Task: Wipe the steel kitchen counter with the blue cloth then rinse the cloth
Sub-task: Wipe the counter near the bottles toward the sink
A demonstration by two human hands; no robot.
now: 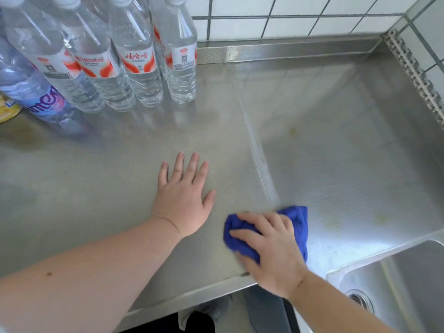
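One blue cloth [299,224], bunched, no clear axis

Single head-worn wide-angle view, looking forward and steeply down onto the steel desk [96,200].

The camera sits above the near edge of the desk, close enough that both forearms enter from the bottom of the frame. It faces the tiled wall [288,10] at the top, with the bottles [134,56] at upper left and the sink [396,284] at lower right. Wide-angle distortion bends straight edges toward the borders. The floor shows below the desk edge. No second view exists.
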